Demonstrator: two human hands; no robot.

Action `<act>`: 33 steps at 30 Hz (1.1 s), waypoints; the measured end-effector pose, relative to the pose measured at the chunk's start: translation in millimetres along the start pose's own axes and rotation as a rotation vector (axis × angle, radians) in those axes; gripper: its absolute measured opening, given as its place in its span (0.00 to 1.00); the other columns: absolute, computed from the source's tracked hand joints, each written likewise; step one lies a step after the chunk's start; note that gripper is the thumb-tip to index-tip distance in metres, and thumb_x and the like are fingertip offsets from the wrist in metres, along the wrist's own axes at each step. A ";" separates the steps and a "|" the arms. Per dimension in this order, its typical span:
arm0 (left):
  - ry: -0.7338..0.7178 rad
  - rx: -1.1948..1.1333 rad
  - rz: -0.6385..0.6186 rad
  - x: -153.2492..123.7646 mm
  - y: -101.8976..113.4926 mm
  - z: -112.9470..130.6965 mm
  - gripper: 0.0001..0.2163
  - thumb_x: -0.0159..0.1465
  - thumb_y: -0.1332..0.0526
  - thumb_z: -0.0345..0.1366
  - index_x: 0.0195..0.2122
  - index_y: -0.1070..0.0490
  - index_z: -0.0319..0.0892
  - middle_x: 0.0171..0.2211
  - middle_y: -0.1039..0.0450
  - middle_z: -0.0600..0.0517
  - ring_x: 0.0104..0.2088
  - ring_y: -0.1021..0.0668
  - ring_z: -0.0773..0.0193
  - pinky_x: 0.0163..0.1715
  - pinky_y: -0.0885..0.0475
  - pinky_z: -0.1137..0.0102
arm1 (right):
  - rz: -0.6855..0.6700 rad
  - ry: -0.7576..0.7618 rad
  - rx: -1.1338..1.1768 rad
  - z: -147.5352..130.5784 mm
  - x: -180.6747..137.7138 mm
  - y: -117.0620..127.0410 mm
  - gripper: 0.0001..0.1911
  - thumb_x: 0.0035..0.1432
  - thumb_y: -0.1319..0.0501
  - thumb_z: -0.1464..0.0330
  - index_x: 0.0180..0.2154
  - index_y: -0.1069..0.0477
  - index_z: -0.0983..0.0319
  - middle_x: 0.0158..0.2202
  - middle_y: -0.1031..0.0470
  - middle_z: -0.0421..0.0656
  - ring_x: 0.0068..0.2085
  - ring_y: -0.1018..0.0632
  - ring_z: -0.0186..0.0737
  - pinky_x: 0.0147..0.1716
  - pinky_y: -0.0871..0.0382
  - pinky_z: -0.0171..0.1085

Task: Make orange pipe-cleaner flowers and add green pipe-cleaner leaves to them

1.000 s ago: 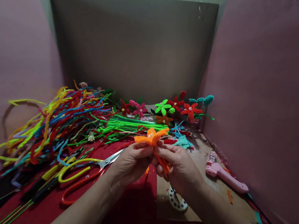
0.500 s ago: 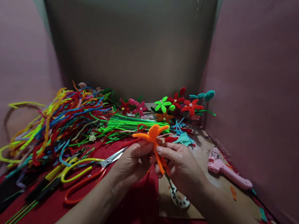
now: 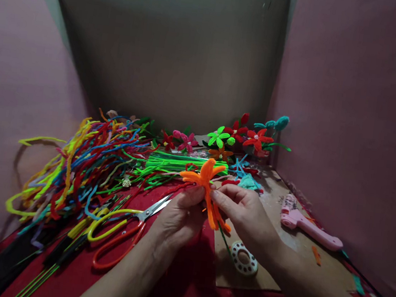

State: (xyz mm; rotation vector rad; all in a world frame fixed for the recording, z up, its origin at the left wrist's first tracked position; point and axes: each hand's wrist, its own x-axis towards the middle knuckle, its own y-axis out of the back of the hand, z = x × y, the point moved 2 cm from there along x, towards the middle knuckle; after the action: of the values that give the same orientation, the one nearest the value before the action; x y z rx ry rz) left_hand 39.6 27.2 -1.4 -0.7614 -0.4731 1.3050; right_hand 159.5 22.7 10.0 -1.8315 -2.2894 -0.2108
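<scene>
An orange pipe-cleaner flower [image 3: 207, 173] is held upright between both hands, its petals spread above the fingers. Loose orange ends and a thin dark green stem hang down below it. My left hand [image 3: 185, 212] is closed round the flower's base from the left, with its thumb at the top. From the right, my right hand [image 3: 243, 209] pinches the flower just under the petals between thumb and fingers. Below the stem, a white ring with holes [image 3: 243, 258] lies on a piece of cardboard [image 3: 225, 279].
To the left lie scissors [image 3: 142, 216] with yellow and red handles beside a heap of coloured pipe cleaners [image 3: 84, 163]. Green pipe cleaners [image 3: 181, 164] and finished flowers [image 3: 217, 136] lie behind the hands. A pink glue gun [image 3: 309, 225] rests at right, near the pink side wall [image 3: 353, 114].
The flower has turned slightly in my fingers, and its petals and hanging ends sit differently. My right hand has shifted a little to the right. The white ring is less covered.
</scene>
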 end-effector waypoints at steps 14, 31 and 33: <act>0.005 -0.019 -0.061 4.0 9.8 -7.5 0.07 0.48 0.32 0.31 0.29 0.24 0.37 0.28 0.24 0.52 0.28 0.25 0.69 0.32 0.29 0.76 | 0.138 0.559 -0.548 -9.6 -7.7 -4.4 0.08 0.53 0.46 0.77 0.35 0.30 0.64 0.28 0.32 0.42 0.30 0.31 0.35 0.30 0.36 0.35; -0.038 0.009 -0.092 3.3 4.9 -9.9 0.06 0.50 0.33 0.30 0.29 0.25 0.35 0.23 0.28 0.53 0.20 0.29 0.75 0.22 0.31 0.81 | 0.213 0.818 -1.029 -10.8 -15.9 -7.3 0.10 0.54 0.47 0.75 0.29 0.27 0.68 0.26 0.32 0.47 0.29 0.33 0.40 0.28 0.39 0.37; -0.044 0.038 -0.066 3.3 3.1 -10.0 0.04 0.51 0.34 0.29 0.27 0.25 0.34 0.22 0.29 0.53 0.21 0.30 0.75 0.23 0.32 0.81 | 0.238 0.832 -1.147 -11.1 -15.5 -9.2 0.11 0.55 0.47 0.75 0.26 0.28 0.67 0.24 0.32 0.45 0.27 0.34 0.39 0.26 0.42 0.37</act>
State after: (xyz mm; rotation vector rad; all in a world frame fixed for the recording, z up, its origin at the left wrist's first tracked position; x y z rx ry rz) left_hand 45.2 28.3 -10.8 -0.6816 -0.5034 1.2682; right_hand 154.5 3.4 17.1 -1.7536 -1.3375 -2.0850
